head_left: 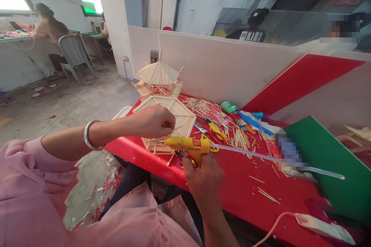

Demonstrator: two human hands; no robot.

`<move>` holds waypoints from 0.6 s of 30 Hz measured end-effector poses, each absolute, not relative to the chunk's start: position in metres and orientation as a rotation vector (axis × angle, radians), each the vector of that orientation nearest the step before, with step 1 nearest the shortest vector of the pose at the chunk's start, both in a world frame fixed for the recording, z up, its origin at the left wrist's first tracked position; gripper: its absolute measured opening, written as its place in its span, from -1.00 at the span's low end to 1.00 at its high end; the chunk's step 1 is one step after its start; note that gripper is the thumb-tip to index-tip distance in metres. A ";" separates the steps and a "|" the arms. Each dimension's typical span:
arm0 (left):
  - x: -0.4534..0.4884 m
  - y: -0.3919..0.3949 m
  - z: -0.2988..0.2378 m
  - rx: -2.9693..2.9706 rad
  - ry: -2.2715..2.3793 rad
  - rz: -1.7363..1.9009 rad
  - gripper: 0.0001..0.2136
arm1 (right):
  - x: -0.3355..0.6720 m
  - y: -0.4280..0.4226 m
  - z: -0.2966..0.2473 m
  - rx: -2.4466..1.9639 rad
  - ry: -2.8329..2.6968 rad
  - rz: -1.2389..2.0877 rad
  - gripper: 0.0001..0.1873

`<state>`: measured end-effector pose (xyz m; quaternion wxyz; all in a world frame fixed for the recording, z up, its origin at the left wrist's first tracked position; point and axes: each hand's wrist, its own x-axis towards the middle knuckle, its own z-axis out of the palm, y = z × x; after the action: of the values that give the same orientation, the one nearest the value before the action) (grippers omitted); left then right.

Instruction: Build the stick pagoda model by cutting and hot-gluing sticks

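My right hand is wrapped round the grip of a yellow hot glue gun, its nozzle pointing left. A long clear glue stick runs out of its back end. Just above the nozzle, my left hand is closed in a pinch, a thin wooden stick showing at its fingertips. Behind and below that hand sits a six-sided roof of wooden sticks, partly hidden by the hand and wrist. A tiered pavilion model made of similar sticks stands beyond it.
On the red table lie loose sticks, scissors, yellow-handled pliers and a green bottle. A green board leans at the right, near a white power strip. A white partition borders the back. Other people sit farther off.
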<state>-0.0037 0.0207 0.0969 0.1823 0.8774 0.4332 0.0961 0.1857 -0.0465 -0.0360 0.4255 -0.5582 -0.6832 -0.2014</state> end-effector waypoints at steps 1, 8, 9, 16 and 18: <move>-0.003 0.020 0.097 2.468 1.229 0.263 -0.83 | 0.186 -0.047 -0.036 -1.403 -1.709 -0.500 -0.88; 0.001 0.018 0.099 2.447 1.247 0.172 -0.81 | 0.193 -0.047 -0.036 -1.443 -1.712 -0.501 -0.90; 0.002 0.017 0.100 2.453 1.246 0.163 -0.81 | 0.195 -0.047 -0.037 -1.452 -1.705 -0.511 -0.90; 0.006 0.013 0.101 2.483 1.219 0.101 -0.81 | 0.215 -0.049 -0.042 -1.495 -1.684 -0.550 -0.89; 0.007 0.013 0.100 2.476 1.216 0.099 -0.80 | 0.218 -0.050 -0.043 -1.485 -1.673 -0.563 -0.88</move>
<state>0.0073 0.0130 0.1004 0.1893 0.8808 0.4326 0.0353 0.2183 -0.0503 -0.0428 0.4051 -0.5886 -0.6630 -0.2233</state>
